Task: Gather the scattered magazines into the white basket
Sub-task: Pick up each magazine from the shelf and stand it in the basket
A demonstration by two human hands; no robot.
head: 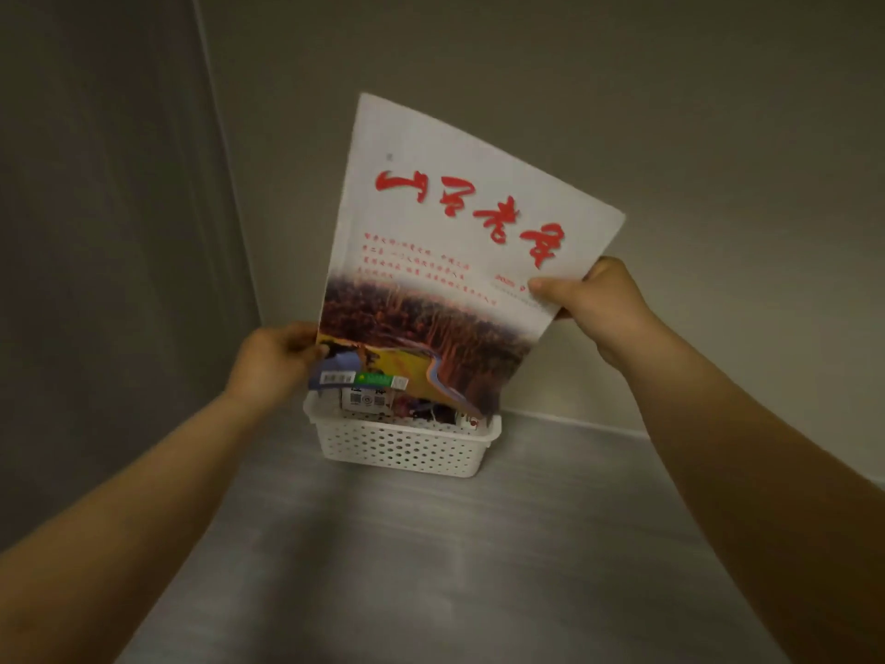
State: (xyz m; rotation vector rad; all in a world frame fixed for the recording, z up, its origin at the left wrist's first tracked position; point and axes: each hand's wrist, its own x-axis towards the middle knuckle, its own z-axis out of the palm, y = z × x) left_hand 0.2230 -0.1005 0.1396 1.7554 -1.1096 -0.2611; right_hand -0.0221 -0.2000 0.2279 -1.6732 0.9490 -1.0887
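Note:
A white magazine (459, 242) with red brush lettering and a brown landscape photo stands tilted, its lower edge down inside the white perforated basket (407, 448). My left hand (277, 359) grips the magazine's lower left edge, thumb over the cover. My right hand (594, 294) pinches its right edge, thumb on the front. Other magazines (368, 397) sit in the basket behind it, only their blue, green and barcoded lower parts showing.
The basket stands on a brushed metal surface (431, 567), close to a grey back wall (670, 136) and a grey side wall (105, 208) that meet in a corner on the left.

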